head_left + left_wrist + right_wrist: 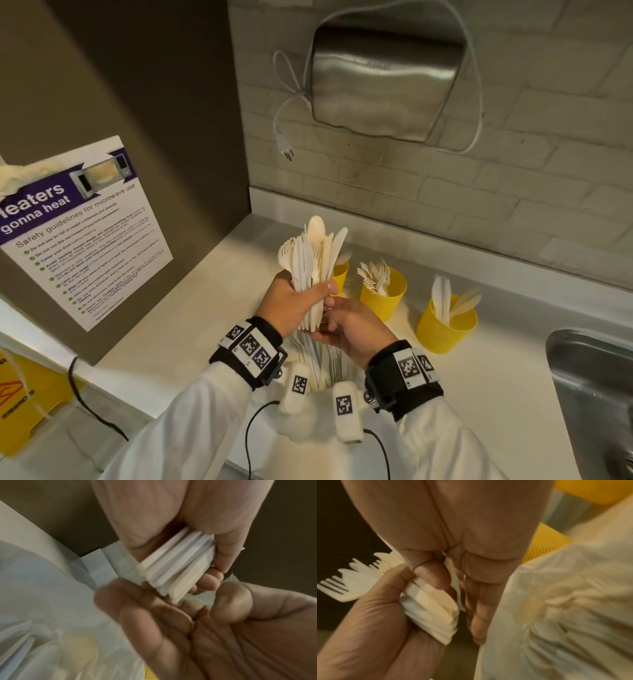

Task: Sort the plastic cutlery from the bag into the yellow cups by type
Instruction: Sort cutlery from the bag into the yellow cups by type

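The leftmost yellow cup [340,275] is mostly hidden behind the bundle of cutlery [313,267], so no idea what's in it. The bag [318,370] is largely covered by both wrists, and the sink [596,383] at the counter's right end gets cut off by the frame. Both wrist views are pretty blurry, the bag especially.

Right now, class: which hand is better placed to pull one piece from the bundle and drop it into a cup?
The right hand. It holds nothing and its fingers touch the bundle's handle ends, nearer the cups. The left hand is busy gripping the bundle.
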